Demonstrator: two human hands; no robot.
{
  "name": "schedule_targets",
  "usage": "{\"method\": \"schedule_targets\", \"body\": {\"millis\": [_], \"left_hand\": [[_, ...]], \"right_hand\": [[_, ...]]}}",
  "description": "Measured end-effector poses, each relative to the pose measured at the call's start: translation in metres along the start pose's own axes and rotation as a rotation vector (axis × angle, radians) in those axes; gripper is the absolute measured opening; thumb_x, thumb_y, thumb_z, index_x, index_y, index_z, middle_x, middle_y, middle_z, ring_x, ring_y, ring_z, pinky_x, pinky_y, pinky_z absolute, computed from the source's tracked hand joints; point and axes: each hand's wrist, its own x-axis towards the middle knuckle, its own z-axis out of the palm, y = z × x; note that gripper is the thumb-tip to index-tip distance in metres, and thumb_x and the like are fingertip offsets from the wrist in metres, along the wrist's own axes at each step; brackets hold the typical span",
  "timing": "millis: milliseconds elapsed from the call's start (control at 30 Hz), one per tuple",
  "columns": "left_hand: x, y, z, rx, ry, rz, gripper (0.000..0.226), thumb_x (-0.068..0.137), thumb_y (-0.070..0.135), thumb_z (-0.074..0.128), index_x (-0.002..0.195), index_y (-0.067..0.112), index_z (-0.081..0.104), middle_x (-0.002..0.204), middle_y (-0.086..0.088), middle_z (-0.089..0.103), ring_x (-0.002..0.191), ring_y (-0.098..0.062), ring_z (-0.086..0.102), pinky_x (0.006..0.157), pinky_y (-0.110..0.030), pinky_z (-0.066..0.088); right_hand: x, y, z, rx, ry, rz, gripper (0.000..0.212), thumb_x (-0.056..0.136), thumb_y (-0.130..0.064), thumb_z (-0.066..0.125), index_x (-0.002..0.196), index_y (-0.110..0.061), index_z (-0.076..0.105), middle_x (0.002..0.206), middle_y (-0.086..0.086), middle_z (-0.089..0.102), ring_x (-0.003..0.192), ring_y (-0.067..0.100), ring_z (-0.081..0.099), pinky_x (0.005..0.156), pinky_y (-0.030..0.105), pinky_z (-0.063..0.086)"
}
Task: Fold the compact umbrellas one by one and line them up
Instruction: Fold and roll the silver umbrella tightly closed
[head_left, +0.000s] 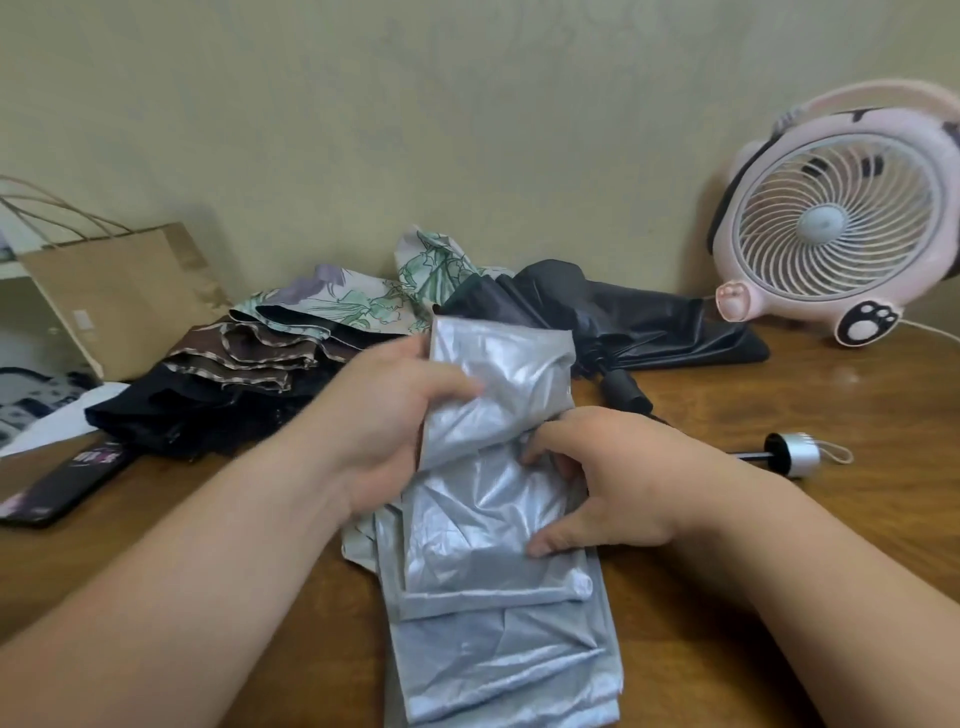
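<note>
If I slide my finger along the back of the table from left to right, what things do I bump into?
Brown paper bag → flowery umbrella → black umbrella → pink fan.

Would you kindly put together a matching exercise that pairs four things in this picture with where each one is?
Things:
1. silver umbrella canopy
2. pink desk fan
3. brown paper bag
4. silver umbrella handle

Places:
a. far left, by the wall
b. lying flat, to the right of the right hand
c. gripped by the left hand and the right hand
d. far right, by the wall

Pairs: 1-c, 2-d, 3-a, 4-b
</note>
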Motion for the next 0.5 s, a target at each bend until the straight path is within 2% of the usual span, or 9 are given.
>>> {"method": "schedule_targets", "body": {"millis": [67,100,200,300,400,433,500], "left_hand": [[-0.018,-0.018,-0.003,-0.002,-0.015,-0.003,0.040,0.076,-0.003,0.070,0.116,0.004,0.068,0.110,-0.020,0.076,0.100,-0.039,0.073,0.092,-0.055,0.056],[-0.024,-0.025,-0.004,-0.009,-0.022,0.011,0.045,0.073,0.000,0.072,0.118,0.006,0.069,0.112,-0.018,0.076,0.104,-0.038,0.073,0.095,-0.054,0.055],[-0.032,-0.044,-0.003,-0.036,-0.020,0.027,0.047,0.078,0.006,0.073,0.125,0.003,0.068,0.118,-0.019,0.074,0.111,-0.037,0.071,0.102,-0.050,0.053],[-0.034,-0.054,-0.003,-0.073,-0.003,0.010,0.040,0.081,0.012,0.072,0.119,0.000,0.071,0.116,-0.020,0.075,0.109,-0.035,0.072,0.098,-0.045,0.054],[-0.038,-0.060,-0.006,-0.130,0.002,-0.013,0.038,0.082,0.014,0.071,0.116,-0.003,0.073,0.116,-0.022,0.074,0.111,-0.037,0.071,0.101,-0.047,0.051],[-0.039,-0.063,-0.006,-0.153,-0.003,-0.031,0.037,0.083,0.014,0.070,0.116,-0.004,0.073,0.117,-0.024,0.073,0.111,-0.038,0.071,0.103,-0.048,0.050],[-0.041,-0.068,-0.006,-0.190,-0.008,-0.075,0.034,0.087,0.015,0.068,0.114,-0.005,0.074,0.119,-0.025,0.072,0.113,-0.040,0.070,0.105,-0.050,0.048]], "right_hand": [[-0.002,0.003,-0.002,0.071,-0.024,-0.013,0.076,0.065,-0.072,0.079,0.130,-0.038,0.060,0.114,-0.023,0.056,0.098,0.000,0.051,0.087,0.022,0.047],[-0.003,0.005,-0.003,0.123,-0.031,-0.005,0.067,0.067,-0.066,0.081,0.125,-0.037,0.065,0.115,-0.023,0.061,0.097,-0.001,0.055,0.086,0.021,0.048],[-0.009,0.011,-0.009,0.283,0.009,0.099,0.031,0.074,-0.047,0.085,0.097,-0.030,0.074,0.091,-0.013,0.070,0.081,0.004,0.064,0.078,0.030,0.057],[-0.013,0.020,-0.008,0.520,0.124,0.124,0.011,0.079,-0.021,0.085,0.081,-0.019,0.074,0.080,-0.003,0.074,0.072,0.011,0.069,0.076,0.038,0.060],[-0.013,0.026,-0.004,0.882,0.137,0.045,0.019,0.081,0.004,0.078,0.097,-0.005,0.072,0.080,0.005,0.072,0.069,0.014,0.063,0.070,0.036,0.053],[-0.013,0.028,-0.004,1.000,0.089,0.014,0.026,0.081,0.005,0.077,0.106,-0.001,0.071,0.079,0.007,0.069,0.068,0.015,0.059,0.066,0.033,0.047],[-0.015,0.032,-0.007,1.128,-0.069,-0.023,0.042,0.079,-0.008,0.074,0.118,0.006,0.066,0.073,0.010,0.062,0.058,0.019,0.045,0.056,0.033,0.028]]}}
